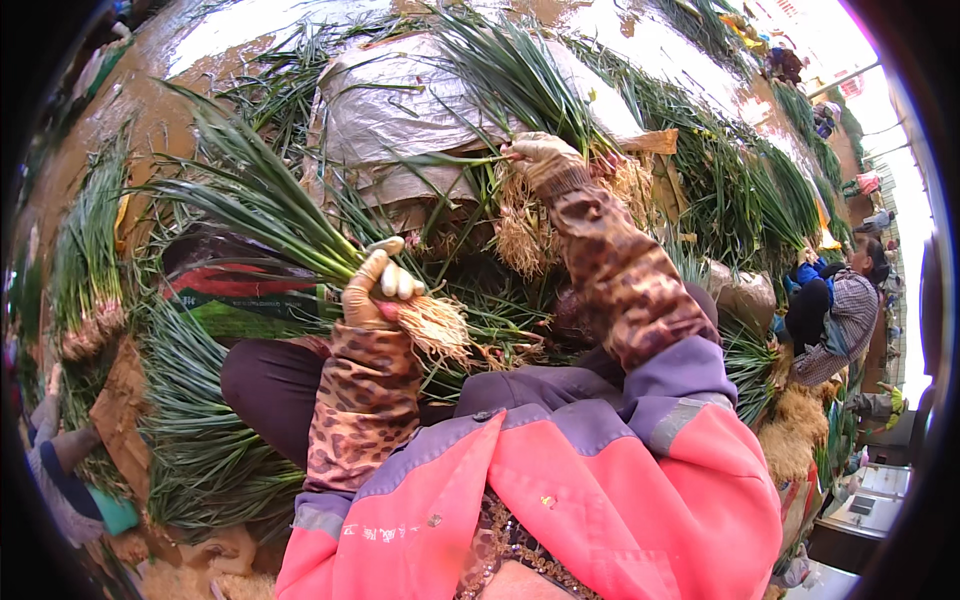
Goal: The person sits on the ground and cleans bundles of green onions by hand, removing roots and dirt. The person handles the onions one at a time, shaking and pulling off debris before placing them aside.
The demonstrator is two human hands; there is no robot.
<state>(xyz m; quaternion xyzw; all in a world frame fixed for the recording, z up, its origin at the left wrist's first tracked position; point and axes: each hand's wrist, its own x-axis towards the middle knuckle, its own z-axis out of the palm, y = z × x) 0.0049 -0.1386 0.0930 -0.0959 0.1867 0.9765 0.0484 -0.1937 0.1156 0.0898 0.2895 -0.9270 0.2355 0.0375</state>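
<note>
My left hand (375, 289), in a pale glove, is closed around a bunch of green onions (300, 225). Their long leaves reach to the upper left, and their pale roots (435, 330) stick out on the right of my fist. Farther forward, my gloved right hand (544, 154) pinches a single green onion stalk (457, 159) near its reddish base. Just beyond it, a larger heap of green onions (525, 82) lies across a whitish woven sack (397, 112), with roots (521, 240) hanging over the near edge. Leopard-print sleeves cover both my forearms.
More green onions (210, 420) are piled at my left, and another bundle (90, 277) lies farther left. Loose onions (495, 345) cover the ground before my lap. A person (832, 307) sits at the right; another person (64, 465) is at the left rim. Wet muddy ground (187, 112) stretches beyond.
</note>
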